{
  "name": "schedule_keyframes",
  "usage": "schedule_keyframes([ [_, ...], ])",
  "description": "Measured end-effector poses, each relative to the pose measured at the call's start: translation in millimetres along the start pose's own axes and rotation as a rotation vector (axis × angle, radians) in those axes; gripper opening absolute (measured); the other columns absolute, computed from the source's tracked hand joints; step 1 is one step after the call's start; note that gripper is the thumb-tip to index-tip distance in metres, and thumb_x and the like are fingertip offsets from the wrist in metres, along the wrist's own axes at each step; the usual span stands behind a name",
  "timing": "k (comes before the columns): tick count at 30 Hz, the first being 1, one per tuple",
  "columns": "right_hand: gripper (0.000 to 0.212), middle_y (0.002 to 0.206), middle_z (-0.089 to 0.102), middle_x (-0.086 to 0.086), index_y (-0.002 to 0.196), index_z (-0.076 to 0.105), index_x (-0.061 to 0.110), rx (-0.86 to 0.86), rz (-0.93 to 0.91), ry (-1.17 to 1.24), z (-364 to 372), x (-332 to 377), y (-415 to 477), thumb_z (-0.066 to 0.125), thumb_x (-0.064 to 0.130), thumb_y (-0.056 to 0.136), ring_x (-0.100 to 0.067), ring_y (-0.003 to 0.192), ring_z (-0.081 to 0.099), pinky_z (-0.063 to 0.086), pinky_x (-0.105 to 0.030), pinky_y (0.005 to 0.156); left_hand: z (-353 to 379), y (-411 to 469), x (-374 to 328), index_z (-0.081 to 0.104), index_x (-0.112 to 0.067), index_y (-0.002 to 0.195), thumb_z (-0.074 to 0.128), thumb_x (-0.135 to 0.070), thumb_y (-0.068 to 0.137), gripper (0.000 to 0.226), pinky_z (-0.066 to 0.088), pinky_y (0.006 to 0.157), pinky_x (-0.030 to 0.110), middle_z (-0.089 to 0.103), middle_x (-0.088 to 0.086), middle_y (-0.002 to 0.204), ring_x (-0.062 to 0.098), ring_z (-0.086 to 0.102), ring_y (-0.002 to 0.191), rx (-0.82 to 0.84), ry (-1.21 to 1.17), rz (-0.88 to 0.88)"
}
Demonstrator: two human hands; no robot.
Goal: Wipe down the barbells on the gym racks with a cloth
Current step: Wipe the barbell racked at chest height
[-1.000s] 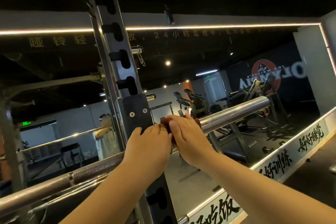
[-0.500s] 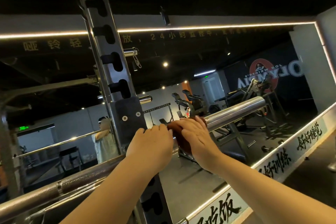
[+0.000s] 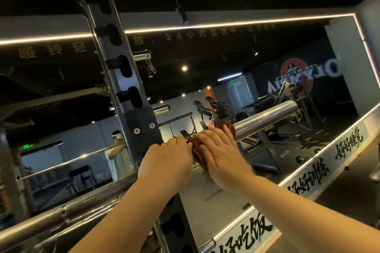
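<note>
Wiping the barbell just outside the rack

My left grip (image 3: 166,162) curls over the long chrome steel barbell (image 3: 267,118) beside the black slotted steel rack upright (image 3: 115,68). My right grip (image 3: 222,158) lies flat-fingered, pressing the rust-brown shaggy cloth (image 3: 197,151) onto the bar. With no fingers closed round it, the cloth could slip off, or the bar could roll under my push.

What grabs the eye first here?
At centre, the right hand presses a reddish-brown cloth onto the shiny steel barbell, and the left hand holds the bar beside it. Above-left rises a black slotted rack upright, before a light-edged wall mirror.
</note>
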State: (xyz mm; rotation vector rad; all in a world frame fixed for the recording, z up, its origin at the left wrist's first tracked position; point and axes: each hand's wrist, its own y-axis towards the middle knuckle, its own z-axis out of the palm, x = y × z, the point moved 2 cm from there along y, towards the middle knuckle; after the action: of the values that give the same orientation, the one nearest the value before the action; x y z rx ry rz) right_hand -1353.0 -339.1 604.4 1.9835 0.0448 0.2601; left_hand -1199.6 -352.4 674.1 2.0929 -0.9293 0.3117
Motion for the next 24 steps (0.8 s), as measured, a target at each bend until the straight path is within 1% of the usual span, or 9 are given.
schedule_keyframes([
  [4, 0.044, 0.148, 0.046, 0.011, 0.149, 0.042, 0.031, 0.073, -0.115, -0.042, -10.3, -29.5, 1.8, 0.028, 0.045, 0.109, -0.009, 0.148, 0.026, -0.008, -0.024, 0.124, -4.6, -2.6, -1.5, 0.044, -0.017, 0.125, 0.030, -0.032, 0.110, 0.025, 0.053, 0.080, 0.036, 0.043, 0.000, 0.097, 0.017, 0.051, 0.079, 0.040, 0.045, 0.026],
  [7, 0.046, 0.137, 0.054, 0.006, 0.137, 0.051, 0.028, -0.005, 0.028, -0.034, -15.1, -47.5, 8.5, 0.021, 0.047, 0.107, -0.014, 0.140, 0.037, -0.012, -0.016, 0.119, -3.8, -3.4, -0.6, 0.043, -0.015, 0.134, 0.040, -0.026, 0.108, 0.029, 0.054, 0.082, 0.037, 0.051, 0.005, 0.112, 0.019, 0.054, 0.088, 0.078, 0.058, 0.034],
  [9, 0.051, 0.133, 0.056, 0.006, 0.130, 0.054, 0.027, -0.043, 0.147, -0.051, -13.8, -46.3, 11.3, 0.016, 0.047, 0.104, -0.017, 0.140, 0.038, -0.009, -0.023, 0.121, -4.7, -5.1, -1.0, 0.042, -0.016, 0.136, 0.041, -0.027, 0.108, 0.030, 0.054, 0.081, 0.036, 0.050, 0.004, 0.112, 0.018, 0.051, 0.086, 0.079, 0.063, 0.038],
  [11, 0.051, 0.136, 0.055, 0.005, 0.130, 0.054, 0.027, -0.071, 0.238, -0.111, -4.7, -30.3, 10.6, 0.016, 0.046, 0.104, -0.020, 0.144, 0.033, -0.006, -0.036, 0.125, -5.2, -6.0, -1.6, 0.041, -0.015, 0.134, 0.040, -0.029, 0.108, 0.029, 0.052, 0.079, 0.034, 0.045, 0.003, 0.104, 0.016, 0.046, 0.082, 0.055, 0.064, 0.028],
  [13, 0.050, 0.141, 0.052, 0.007, 0.135, 0.053, 0.028, -0.079, 0.248, -0.092, 4.6, -7.8, 7.4, 0.017, 0.047, 0.105, -0.020, 0.148, 0.028, -0.005, -0.043, 0.126, -5.5, -6.1, -1.1, 0.042, -0.016, 0.132, 0.037, -0.032, 0.109, 0.028, 0.053, 0.080, 0.034, 0.049, 0.001, 0.104, 0.016, 0.046, 0.079, 0.023, 0.037, -0.004],
  [15, 0.052, 0.143, 0.050, 0.009, 0.140, 0.050, 0.029, -0.061, 0.156, -0.038, 7.4, 3.1, 2.5, 0.014, 0.048, 0.107, -0.017, 0.148, 0.027, -0.006, -0.041, 0.126, -6.0, -5.7, -1.3, 0.043, -0.017, 0.130, 0.034, -0.034, 0.110, 0.028, 0.053, 0.079, 0.034, 0.053, 0.001, 0.106, 0.015, 0.045, 0.078, 0.002, 0.020, -0.012],
  [19, 0.049, 0.147, 0.047, 0.009, 0.147, 0.043, 0.030, 0.081, -0.046, -0.099, -9.3, -30.6, 3.2, 0.021, 0.049, 0.107, -0.013, 0.145, 0.029, -0.015, -0.025, 0.121, -4.8, -4.2, -1.0, 0.043, -0.016, 0.131, 0.035, -0.030, 0.109, 0.027, 0.050, 0.077, 0.033, 0.038, 0.000, 0.097, 0.016, 0.046, 0.080, 0.030, 0.013, 0.006],
  [21, 0.053, 0.147, 0.048, 0.007, 0.146, 0.043, 0.028, 0.117, -0.006, -0.158, -16.1, -57.2, 7.6, 0.017, 0.050, 0.105, -0.014, 0.146, 0.029, -0.011, -0.031, 0.124, -5.1, -2.7, 0.4, 0.044, -0.016, 0.131, 0.038, -0.027, 0.108, 0.026, 0.051, 0.081, 0.034, 0.041, 0.000, 0.099, 0.016, 0.047, 0.082, 0.055, 0.009, 0.006],
  [24, 0.054, 0.141, 0.053, 0.003, 0.135, 0.053, 0.025, 0.079, 0.188, -0.147, -25.8, -57.5, 17.7, 0.015, 0.047, 0.103, -0.022, 0.148, 0.031, -0.004, -0.044, 0.126, -3.9, 8.3, -4.1, 0.049, -0.015, 0.129, 0.045, -0.028, 0.105, 0.027, 0.045, 0.084, 0.034, 0.044, 0.000, 0.097, 0.017, 0.046, 0.083, 0.107, 0.010, -0.021],
])
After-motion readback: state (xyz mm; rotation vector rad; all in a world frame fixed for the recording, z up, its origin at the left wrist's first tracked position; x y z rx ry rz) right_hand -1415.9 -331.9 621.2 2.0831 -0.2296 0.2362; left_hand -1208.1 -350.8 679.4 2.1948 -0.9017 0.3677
